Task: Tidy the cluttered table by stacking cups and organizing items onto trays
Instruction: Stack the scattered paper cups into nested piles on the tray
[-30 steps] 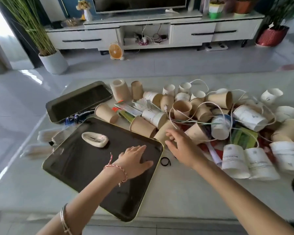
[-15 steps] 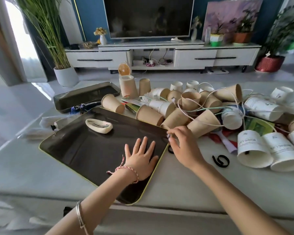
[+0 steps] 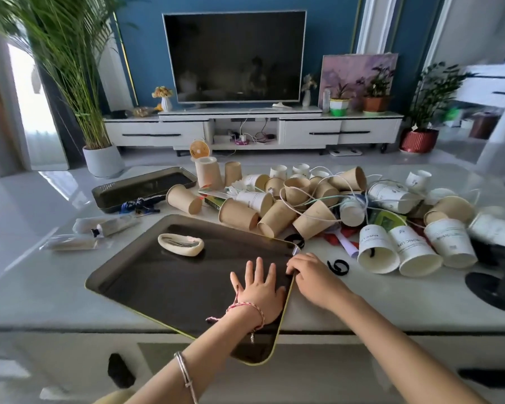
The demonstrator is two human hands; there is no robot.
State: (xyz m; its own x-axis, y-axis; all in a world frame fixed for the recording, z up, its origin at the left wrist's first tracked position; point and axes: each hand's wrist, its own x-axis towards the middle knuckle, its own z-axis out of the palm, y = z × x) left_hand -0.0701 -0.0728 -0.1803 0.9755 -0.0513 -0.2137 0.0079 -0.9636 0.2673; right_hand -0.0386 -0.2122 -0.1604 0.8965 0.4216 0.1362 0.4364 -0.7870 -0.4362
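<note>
The big dark tray [image 3: 158, 281] lies at an angle on the pale bench [image 3: 41, 287], its near corner hanging past the front edge. The left hand [image 3: 260, 290] rests flat on the tray's right side, fingers straight and spread, holding nothing. The right hand [image 3: 315, 277] sits just beside it at the tray's right rim with its fingers curled. I cannot tell whether they grip the rim or a small thing.

A white oval dish [image 3: 180, 244] lies on the far part of the tray. Just off the tray's right rim, a black band [image 3: 337, 266] lies curled on the bench, and a second black loop [image 3: 296, 240] sits by the tray's far right corner.

Beyond the tray is a heap of brown paper cups [image 3: 274, 218], most tipped on their sides, with a white cord [image 3: 312, 199] looped through them. To the right, three white cups [image 3: 376, 249] lie side by side, mouths toward the camera, with more white cups behind them.

A smaller dark tray [image 3: 146, 186] stands at the far left of the bench, with a blue tangle [image 3: 140, 204] against its near edge. Clear packets [image 3: 108, 225] lie left of the big tray.

Across the floor stand a white cabinet [image 3: 158, 134], a dark television [image 3: 235, 56] and a tall green plant [image 3: 70, 68].
</note>
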